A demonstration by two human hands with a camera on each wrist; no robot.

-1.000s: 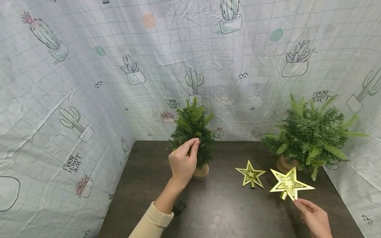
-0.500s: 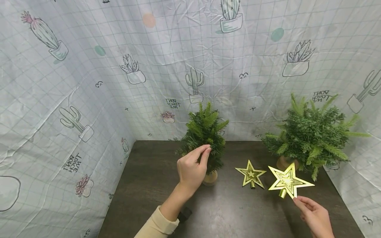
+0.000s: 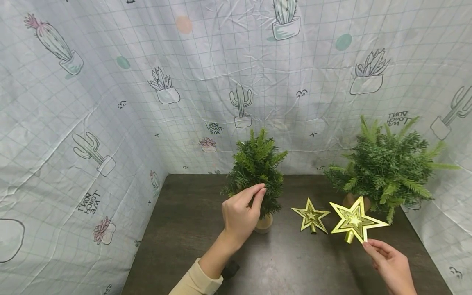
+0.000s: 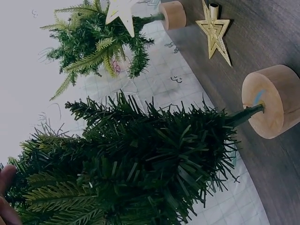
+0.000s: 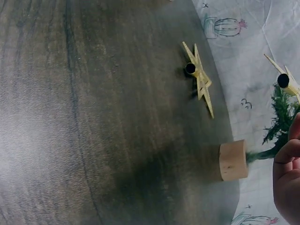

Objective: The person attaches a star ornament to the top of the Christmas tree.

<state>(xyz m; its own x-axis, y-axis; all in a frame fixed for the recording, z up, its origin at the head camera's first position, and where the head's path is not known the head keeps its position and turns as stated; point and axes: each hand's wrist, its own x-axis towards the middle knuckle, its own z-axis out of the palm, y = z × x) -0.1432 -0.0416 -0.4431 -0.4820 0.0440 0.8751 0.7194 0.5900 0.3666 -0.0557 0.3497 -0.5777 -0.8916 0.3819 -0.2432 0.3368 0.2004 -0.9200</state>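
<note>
My left hand (image 3: 241, 215) pinches the small artificial Christmas tree (image 3: 258, 155) near its upper branches, thumb against index finger. The tree stands roughly upright on a round wooden base (image 4: 272, 101); whether that base touches the table I cannot tell. At the lower right, my right hand (image 3: 391, 262) pinches one point of a gold star tree topper (image 3: 355, 220), raised above the table with its socket downward. A second gold star topper (image 3: 311, 215) lies on the table between the small tree and the held star. In the left wrist view only fingertips (image 4: 7, 187) show.
A wider artificial tree (image 3: 387, 172) stands at the back right, its wooden base (image 5: 233, 161) partly behind the held star in the head view. A cactus-print cloth (image 3: 199, 82) hangs around the dark wooden table (image 3: 177, 229).
My left hand has moved right and slightly toward me, and the small tree has come with it. The held star has risen slightly and shifted left. The other star and wide tree stay put.
</note>
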